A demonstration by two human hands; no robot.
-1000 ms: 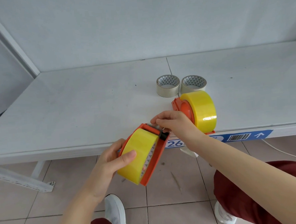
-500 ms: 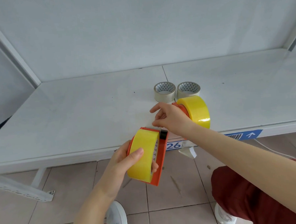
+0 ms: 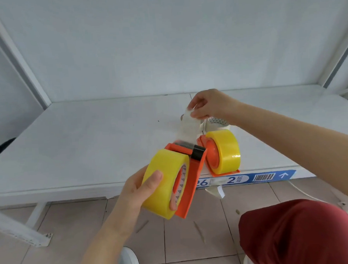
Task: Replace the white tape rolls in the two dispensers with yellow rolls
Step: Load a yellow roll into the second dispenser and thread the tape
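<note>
My left hand (image 3: 136, 191) grips a yellow tape roll (image 3: 163, 178) seated in an orange dispenser (image 3: 194, 181), held in the air before the shelf's front edge. My right hand (image 3: 210, 105) pinches the free end of a clear strip of tape (image 3: 188, 129) stretched up from that dispenser's black roller and blade. A second orange dispenser (image 3: 212, 160) with a yellow roll (image 3: 227, 149) stands on the shelf near the front edge. Two white tape rolls lie behind it: one (image 3: 217, 122) partly under my right wrist, the other mostly hidden behind the strip.
The white shelf (image 3: 89, 144) has a blue barcode label (image 3: 250, 178) on its front lip, with a scrap of tape hanging below it. White uprights rise at left and right. Below are tiled floor, my dark red trouser leg (image 3: 295, 232) and a white shoe (image 3: 127, 261).
My right hand has risen from the dispenser's blade toward the back of the shelf, drawing out a strip of tape. My left hand has lifted the dispenser slightly.
</note>
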